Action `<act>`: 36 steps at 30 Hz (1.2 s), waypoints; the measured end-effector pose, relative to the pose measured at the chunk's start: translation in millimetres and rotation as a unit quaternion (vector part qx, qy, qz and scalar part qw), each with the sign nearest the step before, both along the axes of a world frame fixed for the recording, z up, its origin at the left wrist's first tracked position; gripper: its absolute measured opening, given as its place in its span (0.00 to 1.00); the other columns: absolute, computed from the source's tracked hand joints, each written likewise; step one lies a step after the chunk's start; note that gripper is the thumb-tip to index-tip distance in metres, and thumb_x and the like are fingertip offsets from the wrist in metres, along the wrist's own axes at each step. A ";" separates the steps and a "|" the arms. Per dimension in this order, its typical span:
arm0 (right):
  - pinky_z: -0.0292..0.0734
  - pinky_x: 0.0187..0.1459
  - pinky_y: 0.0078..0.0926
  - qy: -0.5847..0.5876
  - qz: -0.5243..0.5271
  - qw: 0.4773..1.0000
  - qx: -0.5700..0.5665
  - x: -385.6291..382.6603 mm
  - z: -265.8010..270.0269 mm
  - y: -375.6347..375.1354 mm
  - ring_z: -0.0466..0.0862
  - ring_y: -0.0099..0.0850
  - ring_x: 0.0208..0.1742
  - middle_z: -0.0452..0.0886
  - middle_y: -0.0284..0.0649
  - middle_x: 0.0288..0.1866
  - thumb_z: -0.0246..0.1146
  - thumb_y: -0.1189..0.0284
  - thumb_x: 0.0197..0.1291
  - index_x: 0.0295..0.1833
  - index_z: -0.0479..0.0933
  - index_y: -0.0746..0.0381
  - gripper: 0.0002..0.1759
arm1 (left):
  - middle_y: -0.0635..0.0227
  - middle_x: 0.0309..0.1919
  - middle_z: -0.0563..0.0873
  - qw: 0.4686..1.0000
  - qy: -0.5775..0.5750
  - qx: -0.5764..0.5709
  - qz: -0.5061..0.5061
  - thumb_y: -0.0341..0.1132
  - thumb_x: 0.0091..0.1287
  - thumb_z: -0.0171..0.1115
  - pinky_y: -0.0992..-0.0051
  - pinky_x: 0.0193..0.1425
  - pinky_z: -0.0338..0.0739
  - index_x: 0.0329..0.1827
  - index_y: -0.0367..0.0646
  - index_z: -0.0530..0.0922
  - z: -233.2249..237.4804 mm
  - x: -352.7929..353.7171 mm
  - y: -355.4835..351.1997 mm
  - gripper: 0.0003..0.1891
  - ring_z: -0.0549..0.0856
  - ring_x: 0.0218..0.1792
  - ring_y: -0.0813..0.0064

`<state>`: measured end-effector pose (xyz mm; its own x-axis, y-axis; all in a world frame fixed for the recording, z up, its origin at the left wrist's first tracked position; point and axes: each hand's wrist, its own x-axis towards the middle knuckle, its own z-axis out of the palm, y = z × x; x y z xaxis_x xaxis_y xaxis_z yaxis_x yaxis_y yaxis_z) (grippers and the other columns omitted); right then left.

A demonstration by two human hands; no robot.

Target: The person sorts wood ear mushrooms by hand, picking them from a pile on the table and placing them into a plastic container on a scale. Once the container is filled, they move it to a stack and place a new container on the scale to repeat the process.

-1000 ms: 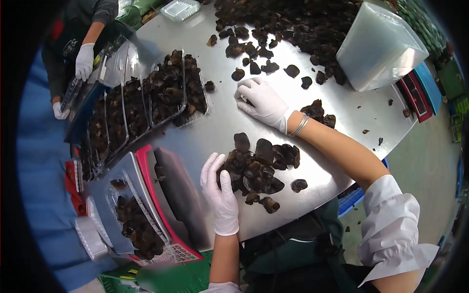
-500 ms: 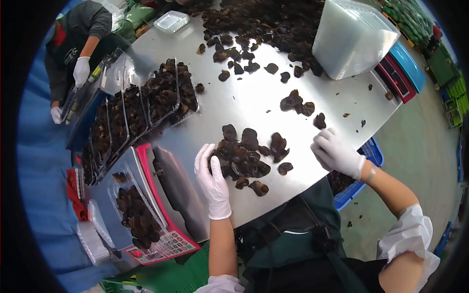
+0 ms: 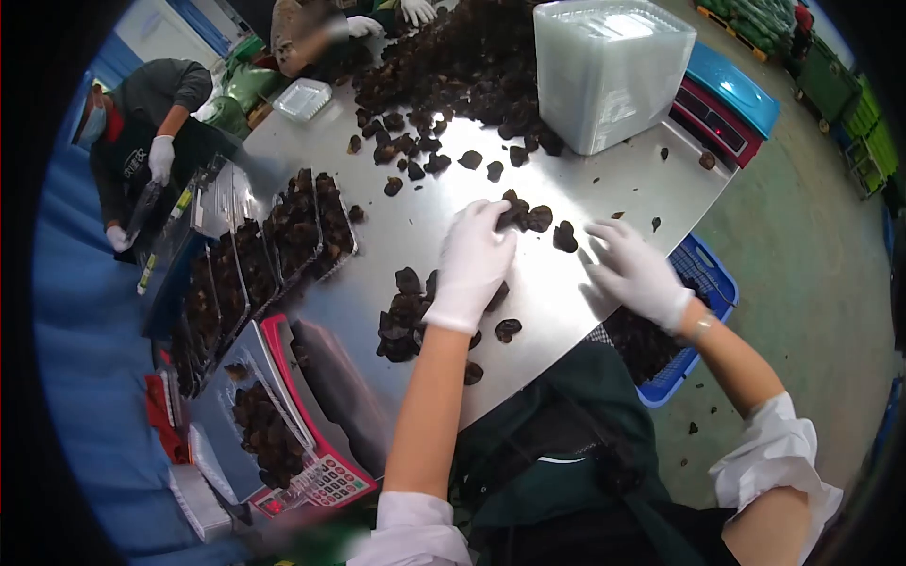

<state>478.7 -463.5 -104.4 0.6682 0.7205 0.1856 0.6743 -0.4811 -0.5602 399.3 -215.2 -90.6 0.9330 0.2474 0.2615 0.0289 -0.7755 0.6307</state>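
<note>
My left hand [image 3: 474, 264], in a white glove, reaches over the metal table [image 3: 547, 335], its fingertips at a small cluster of dark, wrinkled pieces [image 3: 525, 216]. Its fingers look closed around the cluster's left edge. Partly hidden under that hand and wrist lies a larger pile of the same dark pieces [image 3: 401, 321]. My right hand [image 3: 640, 275], also gloved, hovers near the table's front edge with fingers apart, holding nothing. Just left of its fingertips is a single dark piece [image 3: 564, 237].
Filled clear trays [image 3: 274, 250] stand at the left, behind a pink-edged scale [image 3: 326, 476] bearing one tray. Stacked empty boxes [image 3: 609, 80], another scale [image 3: 722, 118] and a large dark heap [image 3: 453, 66] are at the back. A blue basket [image 3: 722, 292] sits below the right edge. Co-workers stand across.
My left hand has left the side of the larger pile and moved up and right to the small cluster. The fingers of my right hand have spread. The view has shifted.
</note>
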 end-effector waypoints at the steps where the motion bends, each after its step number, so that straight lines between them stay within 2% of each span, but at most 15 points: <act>1: 0.75 0.66 0.44 -0.050 0.002 0.999 -0.015 6.5 -11.3 18.6 0.78 0.54 0.65 0.74 0.57 0.70 0.67 0.61 0.63 0.72 0.69 0.65 0.35 | 0.48 0.55 0.85 0.998 0.026 0.050 0.006 0.31 0.61 0.65 0.59 0.68 0.75 0.60 0.39 0.81 -8.5 18.3 -4.7 0.21 0.82 0.59 0.48; 4: 0.76 0.66 0.44 -0.068 -0.030 0.997 -0.004 25.6 -29.2 63.2 0.75 0.51 0.68 0.74 0.54 0.69 0.65 0.64 0.63 0.75 0.66 0.63 0.36 | 0.48 0.49 0.88 0.993 0.072 0.095 0.025 0.30 0.62 0.65 0.60 0.62 0.80 0.57 0.39 0.83 -39.7 55.7 11.0 0.19 0.86 0.53 0.49; 6: 0.77 0.64 0.44 -0.052 -0.001 0.999 0.005 41.2 -33.2 81.2 0.78 0.49 0.64 0.77 0.49 0.65 0.61 0.69 0.64 0.72 0.70 0.59 0.30 | 0.47 0.44 0.89 0.999 -0.028 0.037 0.013 0.28 0.63 0.64 0.61 0.55 0.82 0.53 0.38 0.85 -54.5 56.3 31.9 0.15 0.88 0.47 0.49; 8: 0.78 0.62 0.43 -0.018 0.001 0.999 0.029 53.6 -32.2 92.4 0.79 0.48 0.62 0.78 0.48 0.62 0.60 0.71 0.64 0.69 0.73 0.58 0.26 | 0.50 0.41 0.90 0.996 0.012 -0.035 0.080 0.27 0.65 0.64 0.69 0.49 0.82 0.52 0.39 0.85 -22.2 32.0 28.9 0.13 0.90 0.41 0.61; 10: 0.78 0.61 0.42 0.019 0.013 0.998 0.052 54.7 -27.6 97.6 0.80 0.47 0.60 0.80 0.46 0.59 0.58 0.73 0.64 0.65 0.76 0.57 0.23 | 0.66 0.40 0.90 0.992 -0.026 -0.043 0.115 0.26 0.68 0.64 0.77 0.49 0.80 0.54 0.35 0.84 -16.4 -4.2 46.5 0.13 0.86 0.40 0.81; 11: 0.79 0.60 0.42 0.020 0.044 0.998 0.027 51.8 -19.1 99.6 0.81 0.47 0.58 0.81 0.46 0.56 0.58 0.73 0.64 0.62 0.78 0.57 0.21 | 0.70 0.41 0.89 0.986 -0.015 -0.099 0.133 0.24 0.69 0.63 0.79 0.50 0.79 0.55 0.32 0.83 3.3 -30.3 44.4 0.13 0.85 0.42 0.84; 12: 0.79 0.60 0.41 0.023 0.076 0.997 0.003 47.6 -18.3 104.1 0.82 0.46 0.57 0.82 0.46 0.54 0.57 0.74 0.64 0.59 0.80 0.58 0.19 | 0.64 0.37 0.89 0.973 -0.029 -0.141 0.181 0.26 0.68 0.64 0.74 0.46 0.79 0.54 0.35 0.83 15.5 -56.5 41.9 0.13 0.84 0.37 0.79; 14: 0.79 0.59 0.42 -0.003 0.112 0.993 0.044 42.0 -34.5 114.4 0.82 0.46 0.56 0.82 0.46 0.51 0.57 0.73 0.65 0.56 0.81 0.58 0.16 | 0.67 0.39 0.89 0.960 -0.067 -0.089 0.256 0.24 0.67 0.64 0.76 0.52 0.79 0.55 0.35 0.83 20.6 -102.4 45.8 0.14 0.85 0.42 0.80; 18: 0.78 0.59 0.40 0.162 0.327 0.926 0.101 6.8 -16.9 120.2 0.83 0.46 0.53 0.84 0.48 0.51 0.60 0.68 0.66 0.55 0.82 0.59 0.15 | 0.61 0.51 0.88 0.940 -0.072 -0.097 0.318 0.20 0.65 0.63 0.71 0.63 0.77 0.55 0.37 0.84 -13.6 -170.8 52.9 0.16 0.86 0.54 0.69; 22: 0.73 0.65 0.42 0.011 0.147 0.971 0.189 8.1 -16.0 118.6 0.79 0.47 0.59 0.84 0.45 0.53 0.64 0.65 0.65 0.55 0.83 0.61 0.17 | 0.55 0.66 0.80 0.957 -0.012 -0.016 0.288 0.24 0.63 0.65 0.63 0.77 0.66 0.63 0.41 0.81 -14.6 -186.3 36.4 0.23 0.77 0.70 0.58; 24: 0.67 0.69 0.48 0.013 0.102 0.979 0.178 -2.4 -32.8 112.1 0.74 0.50 0.66 0.81 0.48 0.61 0.65 0.62 0.65 0.58 0.81 0.60 0.20 | 0.53 0.68 0.78 0.959 -0.046 -0.054 0.276 0.28 0.66 0.63 0.62 0.79 0.64 0.67 0.40 0.79 -16.8 -181.8 34.9 0.24 0.75 0.72 0.57; 26: 0.60 0.74 0.54 -0.106 0.071 0.986 0.110 -25.0 -44.1 105.1 0.68 0.55 0.73 0.74 0.53 0.70 0.64 0.60 0.66 0.65 0.77 0.59 0.25 | 0.51 0.70 0.77 0.958 -0.079 -0.089 0.259 0.32 0.69 0.62 0.62 0.80 0.61 0.70 0.39 0.77 -21.5 -173.4 37.0 0.25 0.72 0.74 0.56; 30: 0.52 0.79 0.57 -0.049 0.159 0.985 0.052 -65.4 -38.8 119.0 0.63 0.57 0.78 0.68 0.58 0.75 0.60 0.57 0.70 0.73 0.70 0.62 0.31 | 0.49 0.71 0.77 0.974 -0.088 -0.096 0.185 0.42 0.76 0.56 0.61 0.79 0.63 0.73 0.36 0.74 -30.6 -152.4 35.1 0.26 0.74 0.73 0.54; 34: 0.63 0.76 0.49 0.053 0.319 0.933 0.160 -67.5 -30.2 145.6 0.67 0.57 0.75 0.69 0.59 0.74 0.62 0.61 0.69 0.74 0.69 0.64 0.31 | 0.50 0.72 0.76 0.979 -0.089 -0.124 0.133 0.46 0.77 0.54 0.61 0.80 0.61 0.75 0.35 0.72 -22.0 -152.2 24.5 0.30 0.73 0.75 0.55; 36: 0.62 0.75 0.49 0.047 0.311 0.933 0.174 -53.4 -26.6 145.2 0.68 0.55 0.74 0.70 0.58 0.73 0.62 0.63 0.69 0.74 0.70 0.64 0.31 | 0.52 0.75 0.73 0.953 -0.137 -0.225 0.151 0.49 0.75 0.55 0.62 0.83 0.55 0.77 0.33 0.68 -19.2 -165.0 31.3 0.35 0.68 0.78 0.58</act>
<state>425.3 -318.3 -131.1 0.1654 0.8817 0.4418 0.7027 0.2090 -0.6801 234.4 -183.9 -109.8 0.7135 0.6383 0.2890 -0.0055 -0.4073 0.9133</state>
